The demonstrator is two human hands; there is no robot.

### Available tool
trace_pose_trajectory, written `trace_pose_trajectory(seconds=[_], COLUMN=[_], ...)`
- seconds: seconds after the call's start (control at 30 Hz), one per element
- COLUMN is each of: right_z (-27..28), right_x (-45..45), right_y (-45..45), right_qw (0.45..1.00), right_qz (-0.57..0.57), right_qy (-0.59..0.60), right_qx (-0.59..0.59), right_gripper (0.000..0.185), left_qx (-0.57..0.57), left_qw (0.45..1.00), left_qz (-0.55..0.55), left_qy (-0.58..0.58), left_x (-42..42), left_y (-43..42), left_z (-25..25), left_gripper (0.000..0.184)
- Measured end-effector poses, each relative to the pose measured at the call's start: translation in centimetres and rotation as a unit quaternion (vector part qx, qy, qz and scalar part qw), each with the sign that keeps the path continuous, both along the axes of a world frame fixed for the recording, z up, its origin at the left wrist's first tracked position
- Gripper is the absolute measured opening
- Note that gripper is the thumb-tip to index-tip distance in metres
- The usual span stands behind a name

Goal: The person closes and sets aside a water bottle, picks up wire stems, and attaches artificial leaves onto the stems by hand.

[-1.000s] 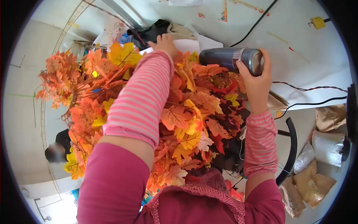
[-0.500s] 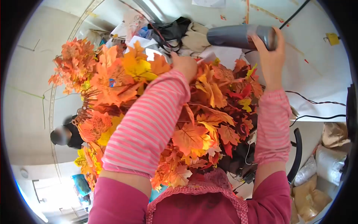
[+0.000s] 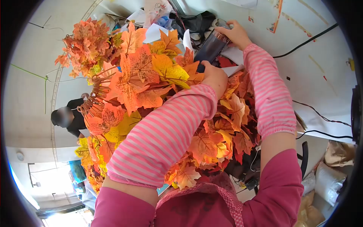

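While my right hand (image 3: 238, 36) clasps the dark bottle (image 3: 212, 48) by one end, beside the orange leaves (image 3: 204, 145), my left hand (image 3: 216, 78) is near the other; whether it grips, I cannot tell. This looks like two-handed positioning; any shift calls for a firm hold.

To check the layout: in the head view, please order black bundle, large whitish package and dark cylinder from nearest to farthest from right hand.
1. Dark cylinder, touching the right hand.
2. Black bundle, picture's upper middle.
3. Large whitish package, lower right.
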State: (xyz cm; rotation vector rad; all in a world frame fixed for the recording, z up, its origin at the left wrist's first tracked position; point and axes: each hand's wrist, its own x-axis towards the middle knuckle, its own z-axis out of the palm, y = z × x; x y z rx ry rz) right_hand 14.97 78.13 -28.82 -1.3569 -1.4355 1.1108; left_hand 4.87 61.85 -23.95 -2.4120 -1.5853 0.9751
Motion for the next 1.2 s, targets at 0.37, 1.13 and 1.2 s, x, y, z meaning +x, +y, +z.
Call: trace_pose_trajectory(seconds=[0.37,1.13,1.2], right_z=[-5.2,-4.4,-4.4], right_x=[-5.5,6.9,8.0], right_y=[4.0,-1.8,-1.4], right_qw=[0.993,0.989,0.989], right_qz=[0.025,-0.071,-0.071], right_qy=[-0.104,0.080,0.108], right_qx=[0.050,0.099,0.064], right_gripper=[0.079,0.034,0.038], left_qx=[0.076,0.374,0.311], left_qw=[0.996,0.905,0.930], left_qz=[0.052,0.037,0.089], left_qy=[-0.010,-0.197,-0.175], left_x=[-1.4,-3.8,-3.7], left_y=[1.0,4.0,3.8], left_z=[-0.9,-1.3,-1.5], left_gripper=[0.021,0.053,0.050])
